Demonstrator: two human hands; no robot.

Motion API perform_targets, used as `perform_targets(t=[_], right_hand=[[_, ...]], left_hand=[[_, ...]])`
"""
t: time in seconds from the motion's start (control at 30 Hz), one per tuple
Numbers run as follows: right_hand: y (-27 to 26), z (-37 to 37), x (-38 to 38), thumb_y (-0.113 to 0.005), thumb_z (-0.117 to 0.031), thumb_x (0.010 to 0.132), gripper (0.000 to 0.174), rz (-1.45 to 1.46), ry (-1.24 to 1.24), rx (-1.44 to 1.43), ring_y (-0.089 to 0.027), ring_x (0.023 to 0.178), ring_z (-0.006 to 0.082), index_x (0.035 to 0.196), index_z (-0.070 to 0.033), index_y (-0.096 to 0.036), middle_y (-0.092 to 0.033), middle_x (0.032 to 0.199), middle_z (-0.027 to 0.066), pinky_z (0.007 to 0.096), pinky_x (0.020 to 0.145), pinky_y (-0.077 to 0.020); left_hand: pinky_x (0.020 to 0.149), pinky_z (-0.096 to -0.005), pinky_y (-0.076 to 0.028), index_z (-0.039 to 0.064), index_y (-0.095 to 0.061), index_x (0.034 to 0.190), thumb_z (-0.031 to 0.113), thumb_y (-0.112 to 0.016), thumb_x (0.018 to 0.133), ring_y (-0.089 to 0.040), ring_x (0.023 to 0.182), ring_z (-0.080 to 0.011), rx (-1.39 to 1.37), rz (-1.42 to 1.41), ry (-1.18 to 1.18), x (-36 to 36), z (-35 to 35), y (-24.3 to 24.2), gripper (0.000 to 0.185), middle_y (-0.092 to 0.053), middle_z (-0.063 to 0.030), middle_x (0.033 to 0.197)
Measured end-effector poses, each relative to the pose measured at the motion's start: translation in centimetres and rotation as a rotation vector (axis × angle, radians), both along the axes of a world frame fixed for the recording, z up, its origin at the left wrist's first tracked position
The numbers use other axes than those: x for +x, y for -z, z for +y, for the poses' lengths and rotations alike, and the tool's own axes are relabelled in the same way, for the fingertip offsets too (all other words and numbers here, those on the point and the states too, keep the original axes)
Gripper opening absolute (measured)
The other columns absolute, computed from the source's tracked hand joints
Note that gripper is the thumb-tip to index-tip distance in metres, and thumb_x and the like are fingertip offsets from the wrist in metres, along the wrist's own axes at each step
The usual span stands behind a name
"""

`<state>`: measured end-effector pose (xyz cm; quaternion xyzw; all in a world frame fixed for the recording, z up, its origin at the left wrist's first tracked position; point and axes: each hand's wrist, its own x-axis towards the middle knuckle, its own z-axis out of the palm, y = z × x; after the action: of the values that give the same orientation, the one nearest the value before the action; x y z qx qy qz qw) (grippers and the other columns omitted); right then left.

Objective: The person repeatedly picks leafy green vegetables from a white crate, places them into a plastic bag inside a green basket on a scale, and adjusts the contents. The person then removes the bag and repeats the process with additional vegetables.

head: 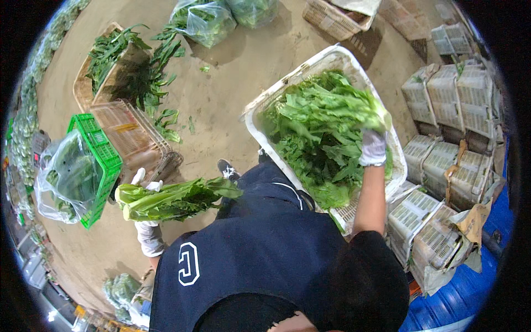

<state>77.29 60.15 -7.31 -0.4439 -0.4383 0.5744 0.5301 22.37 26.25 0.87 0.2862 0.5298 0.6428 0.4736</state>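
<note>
My left hand (145,178), in a white glove, holds a bunch of long-leaf lettuce (174,199) to the left of my body. The pale cut stems point left, and the leaves trail right across the hand. My right hand (373,146), also gloved, reaches into a white plastic crate (267,145) in front of me on the right. Its fingers are partly hidden and appear closed around the stem end of a slightly blurred lettuce head (375,114). More leafy lettuce (327,141) is heaped in that crate.
At left stand a green crate (99,153) with a bagged load, an upturned beige crate (128,133) and a crate of leaves (116,58). Loose leaves (166,124) litter the floor. Bagged greens (203,25) lie ahead; strapped crates (452,95) stack up at right.
</note>
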Motion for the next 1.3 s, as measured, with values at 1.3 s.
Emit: perform_targets(t=[1.3], right_hand=[[-11.9, -8.7, -18.1, -0.072, -0.026, 0.085, 0.045, 0.496, 0.071, -0.347, -0.063, 0.108, 0.0282, 0.126, -0.012, -0.06, -0.066, 0.122, 0.0078, 0.0438, 0.093, -0.0521]], left_hand=[[0.091, -0.0322, -0.055, 0.001, -0.03, 0.151, 0.034, -0.093, 0.064, -0.064, 0.103, -0.0167, 0.008, 0.239, -0.152, -5.1, -12.7, -3.0, 0.112, -0.066, -0.0061, 0.118]])
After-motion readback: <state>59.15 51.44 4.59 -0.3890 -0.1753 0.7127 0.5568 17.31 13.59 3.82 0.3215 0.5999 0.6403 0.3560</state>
